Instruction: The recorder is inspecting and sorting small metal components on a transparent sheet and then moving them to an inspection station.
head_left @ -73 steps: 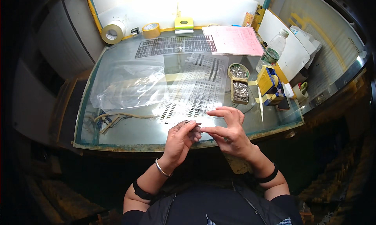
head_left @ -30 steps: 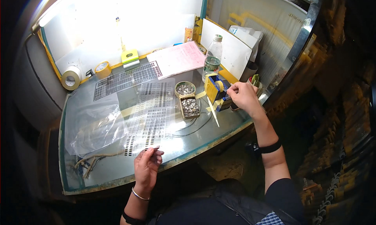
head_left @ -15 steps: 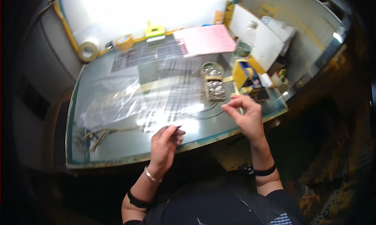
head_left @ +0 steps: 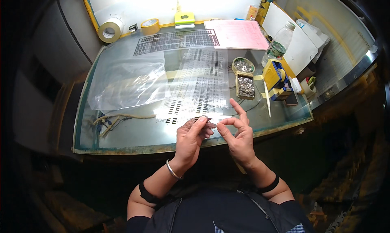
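My left hand is closed, thumb against curled fingers, gripping a small dark pointed piece whose tip sticks out past the thumb; its kind is too small to make out. Thumb and index finger of my right hand pinch together right at the left fingertips, with the other fingers raised. What lies in that pinch, if anything, cannot be made out. Both hands are above the front edge of a glass-topped table. Beyond them lies a clear film sheet printed with rows of black marks.
A round tin and a rectangular tin hold small shiny pieces. To their right are a white stick, a tape dispenser and a bottle. A clear plastic bag and frayed cord lie left.
My right hand has come left and down from beside the tins to meet my left hand, which has moved right. The view has shifted, and the table sits farther right in it.
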Demonstrator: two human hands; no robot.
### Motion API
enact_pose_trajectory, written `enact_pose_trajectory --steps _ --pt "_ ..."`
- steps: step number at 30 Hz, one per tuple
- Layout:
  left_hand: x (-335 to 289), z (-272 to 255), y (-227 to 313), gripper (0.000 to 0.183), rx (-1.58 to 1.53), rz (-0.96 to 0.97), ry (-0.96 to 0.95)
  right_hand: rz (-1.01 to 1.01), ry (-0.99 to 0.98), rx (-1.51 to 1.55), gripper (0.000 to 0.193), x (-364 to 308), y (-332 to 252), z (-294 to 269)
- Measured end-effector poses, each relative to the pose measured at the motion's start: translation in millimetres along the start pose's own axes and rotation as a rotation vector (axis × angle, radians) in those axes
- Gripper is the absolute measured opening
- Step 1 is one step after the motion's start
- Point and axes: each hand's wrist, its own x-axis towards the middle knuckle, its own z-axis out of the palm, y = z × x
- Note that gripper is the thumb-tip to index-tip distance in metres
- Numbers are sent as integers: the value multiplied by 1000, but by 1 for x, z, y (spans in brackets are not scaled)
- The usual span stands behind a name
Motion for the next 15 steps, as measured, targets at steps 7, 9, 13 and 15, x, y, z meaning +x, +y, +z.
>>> enact_pose_trajectory --steps 7,9,13,15 --pt "-1 1 2 27 14 -4 -14 6 -1 -59 9 1 -2 1" --pt "-2 1 2 27 16 -3 -13 -18 -16 -165 9 1 -7 1" --pt "-1 0 1 27 19 0 3 -118 91 -286 21 1 -8 8" --pt "-2 2 2 27 43 -14 25 -75 203 -143 27 1 -5 11"
